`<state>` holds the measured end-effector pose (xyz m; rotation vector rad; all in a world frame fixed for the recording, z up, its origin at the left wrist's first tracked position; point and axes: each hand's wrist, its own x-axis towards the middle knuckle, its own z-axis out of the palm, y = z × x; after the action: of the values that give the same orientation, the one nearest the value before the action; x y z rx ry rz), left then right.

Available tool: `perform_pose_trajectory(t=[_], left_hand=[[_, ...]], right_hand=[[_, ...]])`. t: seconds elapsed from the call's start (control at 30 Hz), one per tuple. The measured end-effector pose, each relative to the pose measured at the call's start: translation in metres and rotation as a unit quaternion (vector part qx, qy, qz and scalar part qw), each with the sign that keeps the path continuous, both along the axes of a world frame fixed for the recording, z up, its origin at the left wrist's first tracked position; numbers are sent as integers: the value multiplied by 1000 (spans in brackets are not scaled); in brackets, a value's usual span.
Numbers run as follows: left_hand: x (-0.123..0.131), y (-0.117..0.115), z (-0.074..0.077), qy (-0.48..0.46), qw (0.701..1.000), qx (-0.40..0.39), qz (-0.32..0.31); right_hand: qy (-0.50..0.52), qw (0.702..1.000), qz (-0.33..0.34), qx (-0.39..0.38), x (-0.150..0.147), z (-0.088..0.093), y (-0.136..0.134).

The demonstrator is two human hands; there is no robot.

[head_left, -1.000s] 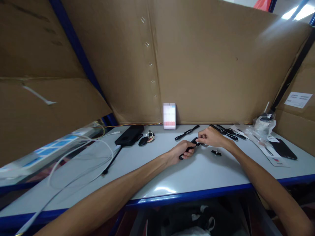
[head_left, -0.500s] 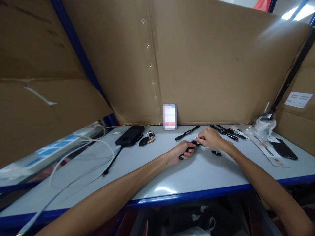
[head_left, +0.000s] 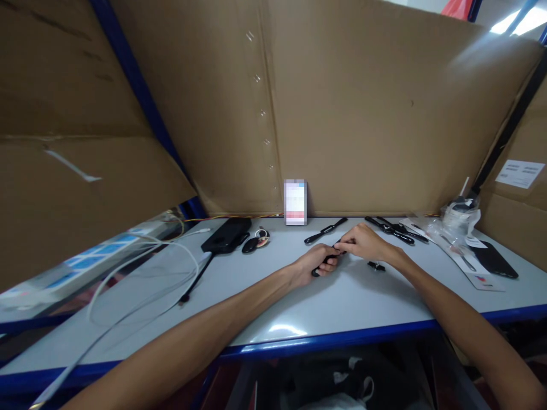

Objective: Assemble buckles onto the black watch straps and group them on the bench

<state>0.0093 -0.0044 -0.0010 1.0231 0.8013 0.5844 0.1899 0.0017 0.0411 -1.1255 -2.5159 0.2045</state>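
My left hand (head_left: 319,263) is wrapped around a handle of a black spokeshave (head_left: 315,273), whose end sticks out below the fist. Fingers of my right hand (head_left: 363,241) are closed in a pinch at the tool's middle, touching my left fingertips; they hide most of that part. Below my right wrist lies a small black part with a metal screw (head_left: 376,266). Another black spokeshave body (head_left: 325,230), with an open slot in its middle, rests behind my left hand. More black spokeshaves (head_left: 390,230) lie crossed behind my right hand.
A lit phone (head_left: 295,203) leans on the cardboard wall (head_left: 363,114). Leftward are a black box-like device (head_left: 226,236), keys with a black fob (head_left: 250,245), a white cable (head_left: 141,324) and a power strip (head_left: 98,256). Plastic packaging (head_left: 455,228) and a black phone (head_left: 494,260) lie right.
The fingers of my right hand have shifted slightly left and down over the spokeshave, covering more of its middle. My left hand keeps its grip.
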Motion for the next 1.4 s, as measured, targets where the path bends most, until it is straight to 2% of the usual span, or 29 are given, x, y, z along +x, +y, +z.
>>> perform_pose_trajectory(t=[0.1, 0.3, 0.47, 0.63, 0.83, 1.03, 1.17, 1.23, 1.3, 1.4], left_hand=[[0, 1, -1, 0, 1000, 0, -3], [-1, 1, -1, 11, 1000, 2, -1], [0, 0, 0, 2, 1000, -3, 0], [0, 0, 0, 8, 1000, 1, -2], [-1, -1, 0, -1, 1000, 1, 0], [-1, 0, 1, 4, 1000, -8, 1], [-3, 2, 1, -18, 999, -28, -24], [-4, 4, 0, -25, 998, -41, -38], [-6, 6, 0, -29, 997, -52, -51], [-7, 8, 0, -37, 995, -56, -72]], right_hand=[[9, 1000, 4, 9, 0, 1, 0], [-28, 997, -57, 52, 2, 0, 0], [-8, 1000, -4, 12, 0, -1, 1], [-32, 997, -57, 47, 2, -1, 1], [-7, 1000, 0, 7, 0, -1, -1], [-32, 996, -74, 44, 4, 0, 5], [20, 999, -29, 40, 23, 8, 15], [1, 1000, 3, 1, 32, 10, 20], [-32, 999, 6, -32, 37, 7, 23], [-60, 998, 2, -30, 36, -1, 26]])
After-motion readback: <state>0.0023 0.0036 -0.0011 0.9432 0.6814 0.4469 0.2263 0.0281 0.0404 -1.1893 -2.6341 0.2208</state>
